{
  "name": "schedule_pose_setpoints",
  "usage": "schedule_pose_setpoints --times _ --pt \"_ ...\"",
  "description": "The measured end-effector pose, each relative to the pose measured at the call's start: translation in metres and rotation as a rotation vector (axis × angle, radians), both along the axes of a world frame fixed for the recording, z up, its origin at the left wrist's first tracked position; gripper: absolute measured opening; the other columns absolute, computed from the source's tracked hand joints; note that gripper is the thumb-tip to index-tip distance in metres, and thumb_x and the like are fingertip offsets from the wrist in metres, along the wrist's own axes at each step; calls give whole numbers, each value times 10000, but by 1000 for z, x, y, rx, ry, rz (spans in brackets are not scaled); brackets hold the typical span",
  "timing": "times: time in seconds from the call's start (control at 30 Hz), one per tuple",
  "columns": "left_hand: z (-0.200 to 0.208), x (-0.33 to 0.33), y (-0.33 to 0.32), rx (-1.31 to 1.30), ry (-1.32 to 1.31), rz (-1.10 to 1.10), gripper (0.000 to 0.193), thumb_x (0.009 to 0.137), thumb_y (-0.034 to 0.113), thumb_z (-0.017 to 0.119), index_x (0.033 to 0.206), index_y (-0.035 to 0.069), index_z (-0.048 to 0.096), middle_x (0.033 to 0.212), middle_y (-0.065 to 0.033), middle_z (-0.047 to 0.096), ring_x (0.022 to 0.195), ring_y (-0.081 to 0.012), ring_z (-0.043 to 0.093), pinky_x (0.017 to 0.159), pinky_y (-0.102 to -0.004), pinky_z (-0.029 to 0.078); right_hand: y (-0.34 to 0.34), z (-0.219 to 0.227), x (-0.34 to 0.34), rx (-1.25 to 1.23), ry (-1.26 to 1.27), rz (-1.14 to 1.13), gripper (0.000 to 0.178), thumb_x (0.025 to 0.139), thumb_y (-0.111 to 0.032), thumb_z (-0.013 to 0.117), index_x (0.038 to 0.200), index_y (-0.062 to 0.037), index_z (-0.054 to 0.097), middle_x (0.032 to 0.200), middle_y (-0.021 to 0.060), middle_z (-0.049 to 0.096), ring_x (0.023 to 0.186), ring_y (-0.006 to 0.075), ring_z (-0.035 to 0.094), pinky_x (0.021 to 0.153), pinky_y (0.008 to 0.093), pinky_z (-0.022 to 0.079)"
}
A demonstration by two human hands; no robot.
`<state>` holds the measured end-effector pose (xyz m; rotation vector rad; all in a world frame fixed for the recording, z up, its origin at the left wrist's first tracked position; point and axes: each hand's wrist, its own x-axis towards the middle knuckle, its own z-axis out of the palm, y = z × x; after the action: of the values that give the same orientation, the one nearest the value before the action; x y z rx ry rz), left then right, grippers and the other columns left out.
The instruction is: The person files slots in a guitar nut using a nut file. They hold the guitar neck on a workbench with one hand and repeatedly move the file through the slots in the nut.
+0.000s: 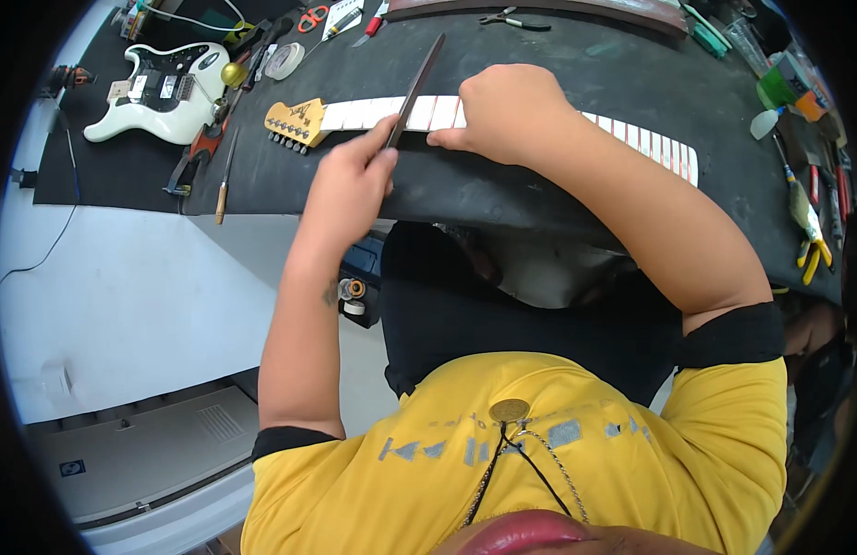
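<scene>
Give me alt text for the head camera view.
A person's left hand holds a slim, dark, file-like tool across a guitar neck on a dark workbench, the right hand curled over the neck. A white guitar body lies further left.

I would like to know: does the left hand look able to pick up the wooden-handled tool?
Probably not without freeing its fingers: the left hand grips a dark flat bar. The way looks free, though; the wooden-handled tool lies nearby with nothing visible between.
</scene>
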<state>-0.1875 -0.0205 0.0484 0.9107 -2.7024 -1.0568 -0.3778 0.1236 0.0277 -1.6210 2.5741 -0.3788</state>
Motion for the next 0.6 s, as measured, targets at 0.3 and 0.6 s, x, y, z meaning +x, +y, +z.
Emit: schedule_pose_setpoints --times 0.3,0.6 --pt "-51 140 57 -130 146 -6 571 1066 -37 632 1627 71 622 691 -72 598 619 -134 591 676 -294 527 -1 -8 1 -10 12 12 722 976 -724 733 799 -29 820 809 165 791 840 368 804 763 486 647" --pt "-14 27 16 -29 67 -25 533 1128 131 618 1661 111 606 772 18 584 667 -79 517 644 -274 467 3 -9 -3 -21 21 -19 720 976 -726 734 815 -30 826 804 161 794 820 356 806 747 471 647"
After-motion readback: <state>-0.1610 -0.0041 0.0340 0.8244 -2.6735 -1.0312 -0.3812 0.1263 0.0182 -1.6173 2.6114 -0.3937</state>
